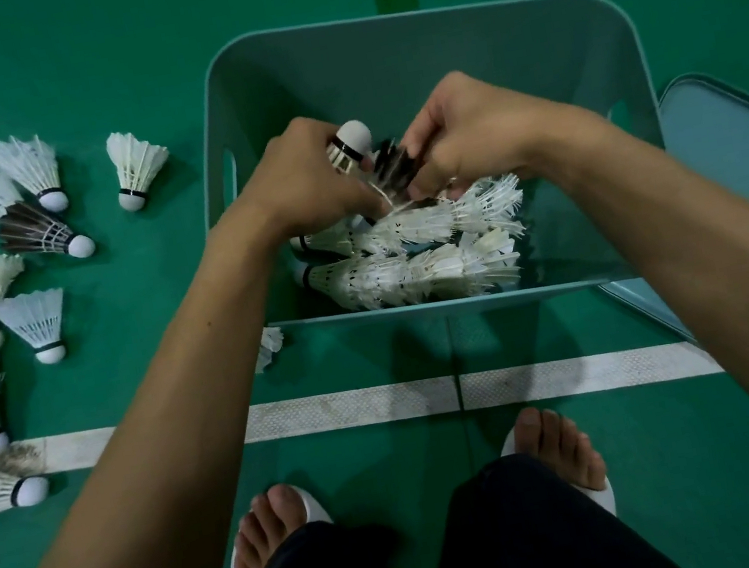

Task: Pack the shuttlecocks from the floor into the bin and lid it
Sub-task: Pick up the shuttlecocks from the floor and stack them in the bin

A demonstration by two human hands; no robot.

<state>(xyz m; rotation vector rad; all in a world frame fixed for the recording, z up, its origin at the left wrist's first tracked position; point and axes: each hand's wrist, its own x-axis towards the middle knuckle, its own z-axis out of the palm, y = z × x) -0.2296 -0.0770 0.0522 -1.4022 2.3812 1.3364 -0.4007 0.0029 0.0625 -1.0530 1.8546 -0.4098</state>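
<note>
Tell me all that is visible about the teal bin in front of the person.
The bin is a teal, rectangular tub with rounded corners, seemingly plastic, standing open on the green floor. A slot handle is cut in its left wall. Rows of white shuttlecocks lie stacked inside near the front wall. The left hand and right hand work over it with more shuttlecocks. Its lid lies on the floor beside its right side.

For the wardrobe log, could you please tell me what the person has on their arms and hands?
Nothing: the left hand and right hand are bare, with no gloves, rings, watch or bands visible, and both forearms are bare with no sleeves in view.
</note>
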